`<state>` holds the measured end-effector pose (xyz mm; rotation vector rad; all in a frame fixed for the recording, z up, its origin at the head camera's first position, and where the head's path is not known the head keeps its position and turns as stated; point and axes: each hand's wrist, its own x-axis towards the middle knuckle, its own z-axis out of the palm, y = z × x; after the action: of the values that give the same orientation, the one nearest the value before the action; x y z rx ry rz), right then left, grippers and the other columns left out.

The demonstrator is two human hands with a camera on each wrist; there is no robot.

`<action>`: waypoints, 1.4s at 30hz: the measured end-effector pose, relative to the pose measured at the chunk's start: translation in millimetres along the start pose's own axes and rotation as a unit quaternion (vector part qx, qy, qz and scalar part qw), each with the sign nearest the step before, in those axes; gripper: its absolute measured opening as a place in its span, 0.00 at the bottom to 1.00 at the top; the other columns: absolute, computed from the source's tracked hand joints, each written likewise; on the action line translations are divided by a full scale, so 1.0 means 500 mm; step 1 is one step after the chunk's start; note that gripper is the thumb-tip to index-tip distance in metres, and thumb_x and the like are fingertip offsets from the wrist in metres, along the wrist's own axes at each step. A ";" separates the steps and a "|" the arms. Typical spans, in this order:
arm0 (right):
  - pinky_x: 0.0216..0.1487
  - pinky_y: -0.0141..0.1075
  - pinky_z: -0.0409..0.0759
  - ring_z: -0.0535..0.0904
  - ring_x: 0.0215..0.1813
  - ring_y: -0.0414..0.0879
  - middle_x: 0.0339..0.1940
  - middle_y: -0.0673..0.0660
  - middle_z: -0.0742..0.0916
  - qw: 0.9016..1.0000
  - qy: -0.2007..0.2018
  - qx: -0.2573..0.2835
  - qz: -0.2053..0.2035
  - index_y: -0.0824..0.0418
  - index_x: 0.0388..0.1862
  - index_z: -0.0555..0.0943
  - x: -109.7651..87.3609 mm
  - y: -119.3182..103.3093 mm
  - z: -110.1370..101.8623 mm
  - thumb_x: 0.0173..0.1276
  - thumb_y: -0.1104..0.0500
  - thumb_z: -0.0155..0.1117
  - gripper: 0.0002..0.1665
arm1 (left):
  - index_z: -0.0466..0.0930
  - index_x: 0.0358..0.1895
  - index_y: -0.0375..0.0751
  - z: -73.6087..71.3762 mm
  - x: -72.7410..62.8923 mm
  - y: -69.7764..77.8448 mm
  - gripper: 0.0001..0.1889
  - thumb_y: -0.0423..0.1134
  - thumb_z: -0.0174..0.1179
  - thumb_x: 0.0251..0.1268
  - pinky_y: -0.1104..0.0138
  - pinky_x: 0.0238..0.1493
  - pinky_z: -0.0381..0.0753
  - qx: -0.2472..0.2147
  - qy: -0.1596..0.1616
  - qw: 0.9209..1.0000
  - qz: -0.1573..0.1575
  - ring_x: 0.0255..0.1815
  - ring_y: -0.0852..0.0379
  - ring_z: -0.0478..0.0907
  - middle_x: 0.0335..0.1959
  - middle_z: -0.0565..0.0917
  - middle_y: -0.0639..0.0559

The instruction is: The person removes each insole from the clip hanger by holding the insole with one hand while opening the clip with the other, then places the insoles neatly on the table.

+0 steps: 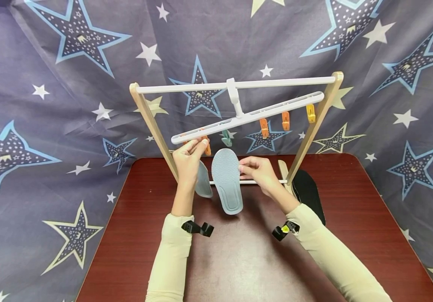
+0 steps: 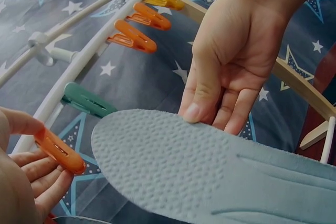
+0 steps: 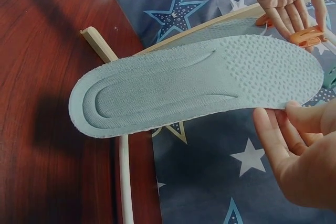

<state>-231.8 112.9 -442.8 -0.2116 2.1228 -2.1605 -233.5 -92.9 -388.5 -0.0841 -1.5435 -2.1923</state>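
Observation:
My right hand (image 1: 260,171) pinches a light grey-blue shoe insole (image 1: 227,180) by its right edge, between thumb and fingers. The insole stands almost upright, textured toe end uppermost, close to a green clothes clip (image 2: 86,99). At the lower left end of a tilted white hanger bar (image 1: 254,118), my left hand (image 1: 189,161) grips an orange clothes clip (image 2: 60,151) between thumb and fingers. Behind that hand, a second grey-blue insole (image 1: 203,183) hangs below the bar, its top hidden by the hand and wrist in the head view.
The hanger hooks over the white top rod (image 1: 284,82) of a wooden-sided rack (image 1: 323,113). Farther right on the bar hang two orange clips (image 1: 286,120) and a yellow clip (image 1: 311,113). A black insole (image 1: 309,195) lies at the rack's right foot on the red-brown table (image 1: 352,235).

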 end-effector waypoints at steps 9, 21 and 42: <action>0.42 0.42 0.90 0.87 0.32 0.39 0.30 0.48 0.88 1.000 0.001 0.015 -0.006 0.82 0.50 0.79 -0.010 -0.001 -0.022 0.70 0.72 0.64 0.13 | 0.82 0.51 0.17 -0.008 -0.003 0.003 0.17 0.25 0.67 0.61 0.74 0.41 0.87 0.024 -0.008 1.000 -0.013 0.37 0.66 0.89 0.39 0.91 0.39; 0.46 0.47 0.89 0.88 0.33 0.40 0.31 0.47 0.89 1.000 0.017 0.014 -0.005 0.82 0.52 0.79 -0.027 -0.009 -0.059 0.70 0.71 0.65 0.15 | 0.82 0.55 0.21 -0.014 -0.008 0.009 0.18 0.28 0.68 0.63 0.76 0.46 0.86 0.055 -0.018 0.998 -0.018 0.40 0.67 0.88 0.47 0.87 0.29; 0.44 0.40 0.90 0.88 0.35 0.40 0.30 0.47 0.89 0.998 0.042 0.024 -0.031 0.84 0.52 0.76 -0.048 -0.023 -0.145 0.72 0.72 0.62 0.16 | 0.80 0.56 0.19 -0.017 -0.006 0.007 0.19 0.26 0.67 0.63 0.76 0.48 0.85 0.066 -0.027 0.997 -0.011 0.44 0.66 0.87 0.50 0.86 0.28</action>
<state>-220.5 188.7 -433.0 -0.1869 2.1326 -2.2908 -228.0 -100.4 -389.6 -0.0851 -1.7233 -2.1140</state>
